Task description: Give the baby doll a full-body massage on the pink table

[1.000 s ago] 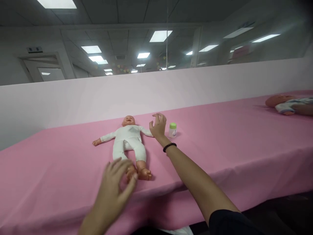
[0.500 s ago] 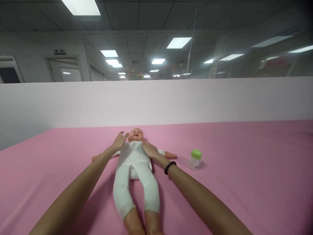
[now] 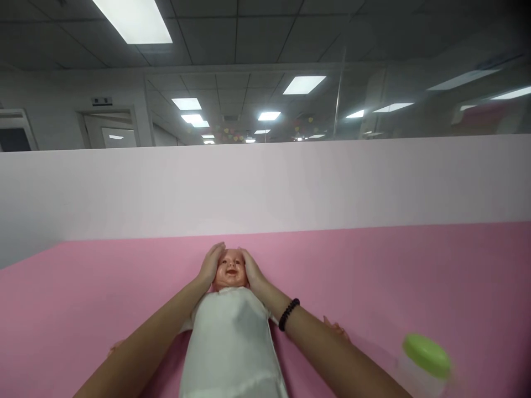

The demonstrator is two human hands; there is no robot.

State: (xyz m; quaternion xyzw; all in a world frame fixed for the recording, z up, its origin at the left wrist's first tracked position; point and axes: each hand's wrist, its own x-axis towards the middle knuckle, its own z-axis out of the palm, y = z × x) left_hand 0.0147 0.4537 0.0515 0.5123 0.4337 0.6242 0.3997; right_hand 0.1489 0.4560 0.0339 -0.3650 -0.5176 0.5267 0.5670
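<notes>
A baby doll in a white cloth suit lies on its back on the pink surface, its head toward the white wall. My left hand cups the left side of the doll's head, fingers stretched up along it. Against the right side of the head lies my right hand, also with long fingers, so the head is held between both palms. A dark beaded band circles my right wrist. Parts of the doll's arms are hidden behind my forearms, and its legs are out of view.
A jar with a green lid and a pale, see-through body stands at the lower right, blurred. A low white wall runs along the back of the pink surface, with glass above it.
My view has moved closer to the doll. My left hand has come in from beside the head, my right hand up from the shoulder, and both now hold the head.
</notes>
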